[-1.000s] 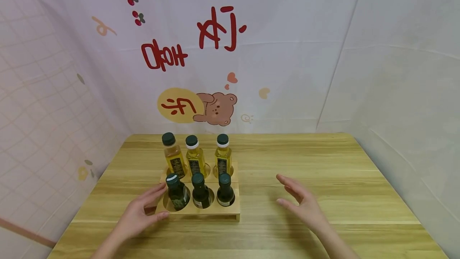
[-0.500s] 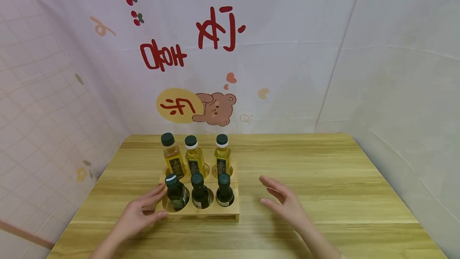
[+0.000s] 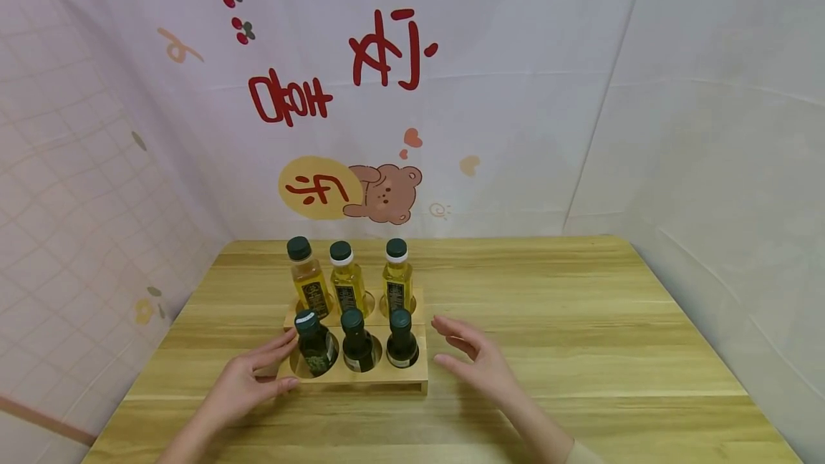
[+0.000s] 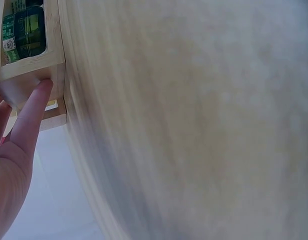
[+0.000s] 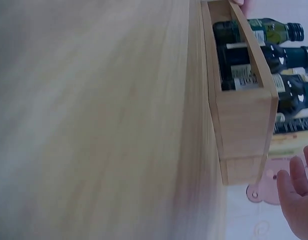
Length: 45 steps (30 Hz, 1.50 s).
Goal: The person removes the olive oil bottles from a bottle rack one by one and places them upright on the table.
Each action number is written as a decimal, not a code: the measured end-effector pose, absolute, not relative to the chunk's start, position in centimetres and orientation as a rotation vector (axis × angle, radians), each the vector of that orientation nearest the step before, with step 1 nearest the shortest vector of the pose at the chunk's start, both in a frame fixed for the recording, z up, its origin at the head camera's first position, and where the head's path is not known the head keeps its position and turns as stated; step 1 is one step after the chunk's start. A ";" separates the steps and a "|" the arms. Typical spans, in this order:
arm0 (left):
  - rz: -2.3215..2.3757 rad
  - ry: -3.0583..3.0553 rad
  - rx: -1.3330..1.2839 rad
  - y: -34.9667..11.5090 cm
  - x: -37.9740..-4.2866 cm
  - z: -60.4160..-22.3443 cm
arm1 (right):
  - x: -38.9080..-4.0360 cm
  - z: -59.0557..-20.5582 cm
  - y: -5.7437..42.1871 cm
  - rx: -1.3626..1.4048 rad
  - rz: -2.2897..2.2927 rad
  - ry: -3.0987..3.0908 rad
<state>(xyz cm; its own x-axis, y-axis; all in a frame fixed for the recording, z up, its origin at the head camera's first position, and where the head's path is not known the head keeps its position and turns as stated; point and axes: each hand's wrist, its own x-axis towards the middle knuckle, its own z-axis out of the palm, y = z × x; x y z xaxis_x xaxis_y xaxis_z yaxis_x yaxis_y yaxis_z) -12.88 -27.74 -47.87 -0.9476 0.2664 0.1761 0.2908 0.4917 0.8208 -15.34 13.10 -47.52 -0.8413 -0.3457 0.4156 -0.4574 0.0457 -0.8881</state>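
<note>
A two-tier wooden bottle rack (image 3: 387, 376) stands on the table, left of the middle. Three dark green bottles sit in its front row, among them a left one (image 3: 317, 351) that leans, a middle one (image 3: 358, 349) and a right one (image 3: 402, 349). Behind them are three clear bottles of yellow oil (image 3: 399, 283) with dark green caps. My left hand (image 3: 248, 382) touches the rack's left end; the left wrist view shows a straight finger (image 4: 36, 110) against its side panel. Near the rack's right end, a small gap away, hovers my right hand (image 3: 477, 360), fingers extended and holding nothing.
The wooden table (image 3: 580, 349) extends to the right of the rack and in front of it. A white printed cloth (image 3: 515, 92) hangs behind the table, and more cloth flanks both sides.
My right hand has moved left across the table, close to the rack's right end. The left hand stays at the rack's left end, and the rack and bottles have not visibly moved.
</note>
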 end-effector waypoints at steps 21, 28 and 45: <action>-1.469 -2.711 -0.469 -27.9 -13.0 -48.1 | -16.4 -46.0 8.1 0.756 2.028 -2.253; -1.462 -2.724 -0.468 -27.9 -13.1 -48.1 | -16.4 -45.3 7.4 0.659 2.008 -2.254; -1.309 -2.768 -0.477 -27.9 -13.0 -47.6 | -16.6 -45.6 6.9 0.670 1.941 -2.189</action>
